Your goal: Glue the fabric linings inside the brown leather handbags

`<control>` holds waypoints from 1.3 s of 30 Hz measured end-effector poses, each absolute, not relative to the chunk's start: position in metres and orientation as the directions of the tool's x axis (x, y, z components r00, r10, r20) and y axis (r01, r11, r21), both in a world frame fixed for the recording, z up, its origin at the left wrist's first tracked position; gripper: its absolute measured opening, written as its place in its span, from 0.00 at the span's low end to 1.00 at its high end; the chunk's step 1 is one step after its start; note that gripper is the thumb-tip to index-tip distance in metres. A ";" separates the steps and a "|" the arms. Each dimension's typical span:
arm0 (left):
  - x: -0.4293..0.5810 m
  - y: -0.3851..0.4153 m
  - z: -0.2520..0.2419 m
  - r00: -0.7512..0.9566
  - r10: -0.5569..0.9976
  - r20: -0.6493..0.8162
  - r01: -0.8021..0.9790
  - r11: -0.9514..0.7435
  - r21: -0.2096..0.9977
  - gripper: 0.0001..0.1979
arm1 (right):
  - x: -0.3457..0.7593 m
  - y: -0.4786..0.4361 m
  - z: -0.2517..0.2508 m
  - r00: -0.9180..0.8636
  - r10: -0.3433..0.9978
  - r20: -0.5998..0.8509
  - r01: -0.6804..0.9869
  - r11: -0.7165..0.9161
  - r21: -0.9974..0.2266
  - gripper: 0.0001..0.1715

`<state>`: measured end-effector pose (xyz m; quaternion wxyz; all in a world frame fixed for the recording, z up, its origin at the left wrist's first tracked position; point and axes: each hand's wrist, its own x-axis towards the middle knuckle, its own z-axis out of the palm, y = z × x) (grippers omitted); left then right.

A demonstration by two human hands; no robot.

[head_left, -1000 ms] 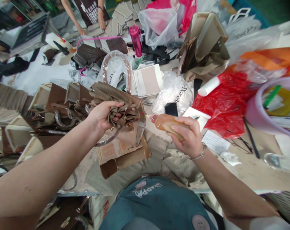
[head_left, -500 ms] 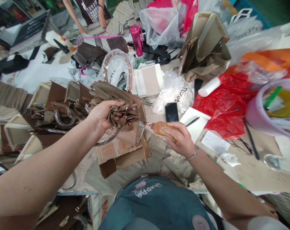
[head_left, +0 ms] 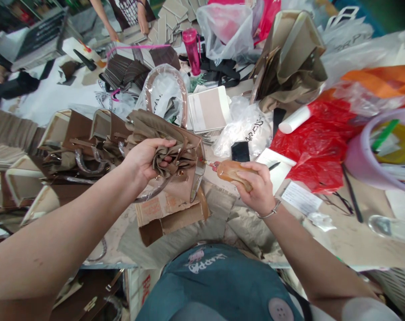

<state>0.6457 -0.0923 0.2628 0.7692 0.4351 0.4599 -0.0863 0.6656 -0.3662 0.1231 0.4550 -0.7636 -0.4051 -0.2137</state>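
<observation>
My left hand [head_left: 145, 159] is closed on the bunched flap and straps of a taupe handbag [head_left: 175, 167] that stands on a piece of cardboard [head_left: 162, 214]. My right hand [head_left: 258, 186] grips a brownish squeeze bottle [head_left: 229, 170]. Its red-tipped nozzle [head_left: 206, 163] points left and touches the right side edge of the handbag.
A row of brown handbags [head_left: 82, 138] stands to the left. Beyond lie a black phone [head_left: 240, 151], clear plastic bags [head_left: 244, 127], a red bag [head_left: 311, 149], a pink bottle [head_left: 191, 47] and a lilac tub [head_left: 369, 151]. Another person's hands [head_left: 142, 26] work at the far side.
My right hand carried the bottle leftward from a higher, nearer spot until its nozzle reached the bag's side edge. My left hand kept its grip on the bag.
</observation>
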 end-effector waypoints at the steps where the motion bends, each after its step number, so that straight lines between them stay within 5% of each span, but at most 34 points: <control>1: 0.646 -0.093 0.263 0.565 0.279 -0.777 0.540 0.587 0.604 0.08 | 0.664 -0.367 0.117 0.581 0.440 0.685 0.812 -0.251 -0.527 0.23; 7: 0.645 -0.093 0.265 0.574 0.305 -0.759 0.564 0.525 0.637 0.07 | 0.651 -0.366 0.095 0.632 0.480 0.609 0.764 -0.253 -0.594 0.20; 14: 0.644 -0.094 0.265 0.575 0.325 -0.751 0.545 0.532 0.647 0.08 | 0.647 -0.364 0.104 0.756 0.353 0.551 0.646 -0.276 -0.711 0.13; 39: 0.641 -0.094 0.264 0.589 0.326 -0.740 0.550 0.510 0.662 0.07 | 0.643 -0.368 0.107 0.746 0.354 0.564 0.664 -0.322 -0.676 0.14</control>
